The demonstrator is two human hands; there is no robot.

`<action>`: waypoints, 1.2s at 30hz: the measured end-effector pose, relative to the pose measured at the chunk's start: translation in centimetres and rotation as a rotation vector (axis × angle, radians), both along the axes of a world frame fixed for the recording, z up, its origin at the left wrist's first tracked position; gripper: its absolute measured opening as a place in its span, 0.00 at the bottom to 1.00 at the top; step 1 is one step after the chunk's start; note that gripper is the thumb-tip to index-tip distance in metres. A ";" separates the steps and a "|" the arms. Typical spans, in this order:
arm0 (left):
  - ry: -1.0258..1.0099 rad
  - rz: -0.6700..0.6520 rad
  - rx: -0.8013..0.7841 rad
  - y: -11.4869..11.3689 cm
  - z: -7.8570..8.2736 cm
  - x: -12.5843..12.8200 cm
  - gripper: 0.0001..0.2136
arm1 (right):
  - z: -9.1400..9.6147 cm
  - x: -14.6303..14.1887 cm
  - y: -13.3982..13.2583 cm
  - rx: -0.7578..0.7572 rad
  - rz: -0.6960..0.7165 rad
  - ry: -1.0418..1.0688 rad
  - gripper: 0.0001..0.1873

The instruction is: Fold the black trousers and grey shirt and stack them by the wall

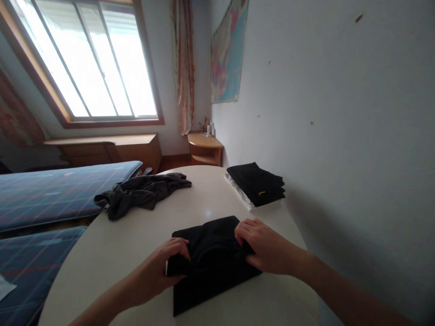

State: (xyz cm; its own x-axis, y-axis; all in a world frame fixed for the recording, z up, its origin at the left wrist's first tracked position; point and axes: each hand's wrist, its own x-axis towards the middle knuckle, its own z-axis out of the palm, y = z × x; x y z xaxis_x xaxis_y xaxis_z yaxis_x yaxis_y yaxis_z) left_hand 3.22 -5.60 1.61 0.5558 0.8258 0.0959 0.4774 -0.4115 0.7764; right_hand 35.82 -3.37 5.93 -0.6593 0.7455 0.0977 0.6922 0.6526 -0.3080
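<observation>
A black shirt [217, 258], folded into a flat rectangle, lies on the white round table [204, 199] in front of me. A curved fold like a neckline shows across its middle. On its left side, my left hand [171, 260] is closed, pinching the edge between thumb and fingers. My right hand [258, 244] grips the opposite edge, fingers curled over the cloth and thumb below. Dark cloth hides some of the fingertips.
A stack of folded black clothes [254, 183] rests on clear plastic packaging [243, 194] near the wall. At the table's far left lies a crumpled dark grey garment [142, 192]. Blue plaid mattresses [61, 192] are on the left, and the wall rises close at right.
</observation>
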 end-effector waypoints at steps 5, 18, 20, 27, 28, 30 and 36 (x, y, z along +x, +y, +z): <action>0.084 -0.037 -0.023 -1.1 -1.5 0.6 0.11 | -1.5 0.0 -0.7 -0.058 0.016 -0.096 0.24; -0.100 0.111 0.058 -1.3 -2.2 1.8 0.08 | -5.0 -7.0 -4.0 0.159 0.089 0.114 0.41; -0.105 0.110 0.078 -1.4 -2.2 1.6 0.07 | -5.5 -7.9 -3.7 0.180 0.064 0.135 0.28; -0.026 0.237 0.184 0.5 -4.8 -1.9 0.30 | -6.9 -8.5 -3.2 0.217 0.026 0.312 0.07; -0.025 0.289 0.177 1.2 -5.3 -2.4 0.30 | -6.9 -8.5 -3.2 0.224 0.030 0.351 0.08; -0.001 0.346 0.148 2.6 -6.0 -3.2 0.28 | -6.7 -8.3 -3.1 0.240 0.038 0.414 0.10; 0.109 0.295 0.178 4.9 -5.2 -2.4 0.21 | -5.8 -7.5 -3.1 0.345 0.081 0.404 0.12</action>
State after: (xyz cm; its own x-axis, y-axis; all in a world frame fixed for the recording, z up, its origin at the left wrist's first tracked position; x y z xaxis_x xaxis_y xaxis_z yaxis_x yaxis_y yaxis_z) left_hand 0.87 -0.70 -3.55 0.3110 0.9279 0.2059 0.6715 -0.3678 0.6433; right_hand 28.32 -6.42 0.16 -0.5725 0.5732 0.5863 0.5059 0.8096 -0.2976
